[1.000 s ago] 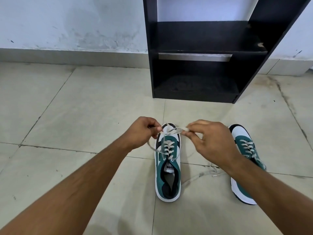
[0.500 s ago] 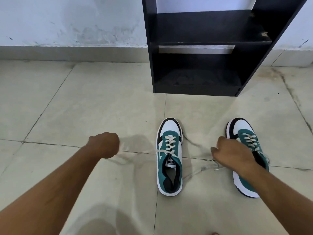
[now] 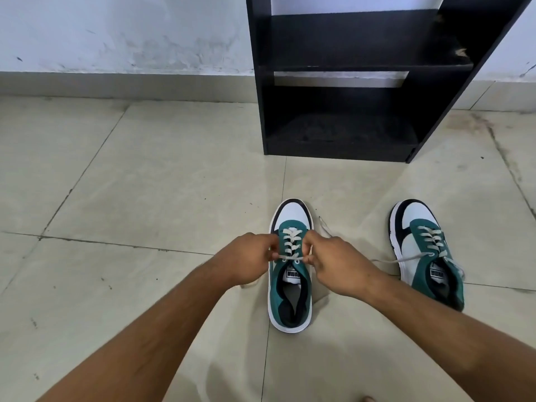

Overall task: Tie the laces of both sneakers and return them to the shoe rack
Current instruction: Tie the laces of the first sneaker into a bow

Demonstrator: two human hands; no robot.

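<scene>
Two green, white and black sneakers stand on the tiled floor, toes toward the rack. The left sneaker point(image 3: 291, 288) is in the middle, and its white laces point(image 3: 291, 247) run taut across the top eyelets. My left hand point(image 3: 250, 258) pinches the lace at the shoe's left side. My right hand point(image 3: 336, 261) pinches the other lace end at its right side. The right sneaker point(image 3: 426, 250) stands apart to the right, with a loose lace point(image 3: 400, 260) trailing left on the floor. The black shoe rack point(image 3: 348, 82) stands ahead, both visible shelves bare.
A white wall point(image 3: 116, 33) with a grey skirting runs behind the rack. Beige floor tiles point(image 3: 145, 184) with dark grout lines spread to the left and front.
Both hands had pulled the laces wide apart half a second ago. They have since come back together at the left sneaker's top eyelets, and the laces are drawn tight.
</scene>
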